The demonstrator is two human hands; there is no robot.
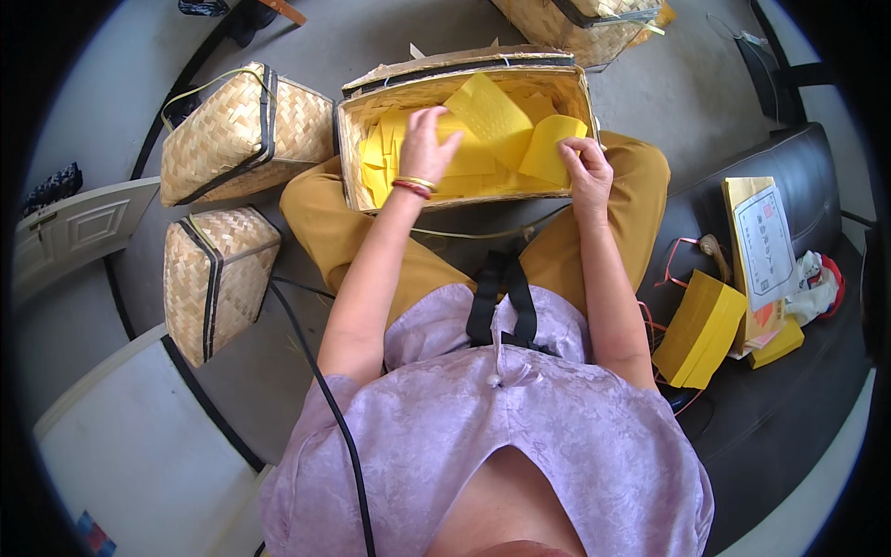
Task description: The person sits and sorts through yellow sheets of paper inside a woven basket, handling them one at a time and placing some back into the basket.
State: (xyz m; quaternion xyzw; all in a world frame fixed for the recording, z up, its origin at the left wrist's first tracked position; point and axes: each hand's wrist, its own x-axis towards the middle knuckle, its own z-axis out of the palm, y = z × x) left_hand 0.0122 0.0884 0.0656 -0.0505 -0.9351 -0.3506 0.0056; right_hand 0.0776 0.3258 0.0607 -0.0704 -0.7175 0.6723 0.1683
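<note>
An uncovered woven bamboo basket (351,182) stands in front of me between my knees, with many loose yellow paper sheets (470,157) lying inside. My left hand (426,147), with bangles at the wrist, is over the left half of the basket, fingers apart and somewhat blurred. Between the thumb and fingers of my right hand (590,170) is the edge of a yellow sheet (546,152) at the basket's right side. Another perforated yellow sheet (491,115) stands tilted between the hands, near my left fingertips; whether it touches them is unclear.
Two closed woven baskets (237,150) (216,278) stand at my left, another basket (585,35) beyond. On the black sofa (779,418) at my right lie a yellow paper stack (699,331), a printed packet (766,237) and pink string. A black cable (341,411) crosses my left side.
</note>
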